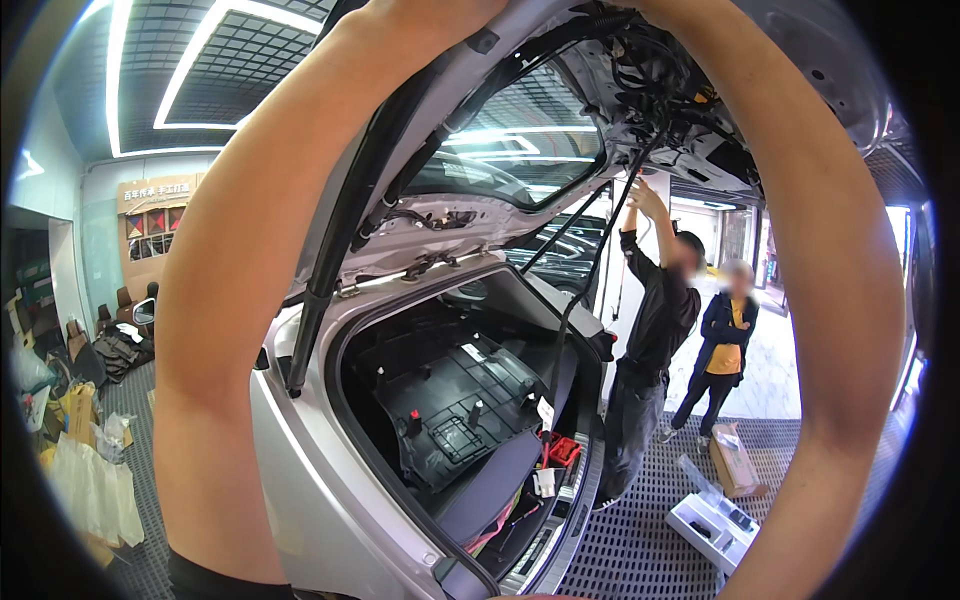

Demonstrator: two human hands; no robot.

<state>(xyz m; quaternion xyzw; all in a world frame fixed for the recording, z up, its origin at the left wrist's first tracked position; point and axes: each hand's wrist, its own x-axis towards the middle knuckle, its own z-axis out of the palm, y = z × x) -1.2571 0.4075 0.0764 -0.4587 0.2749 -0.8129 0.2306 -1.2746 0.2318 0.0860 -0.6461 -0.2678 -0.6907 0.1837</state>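
Note:
Both my arms reach up overhead toward the raised tailgate of a silver car. My left arm leaves the top edge near the tailgate's frame, and my right arm leaves it beside the tailgate's exposed inner side. Neither hand shows, so what they touch is hidden. Bundled black wiring hangs on the stripped tailgate between the arms. A dark cable runs down from there into the trunk. Below lies the open trunk, with a large black plastic trim panel set in it.
A co-worker in black reaches up to the tailgate's far edge; another person stands behind with arms folded. A black gas strut slants at the left. A red tool sits by the trunk sill. Boxes and plastic bags lie on the floor.

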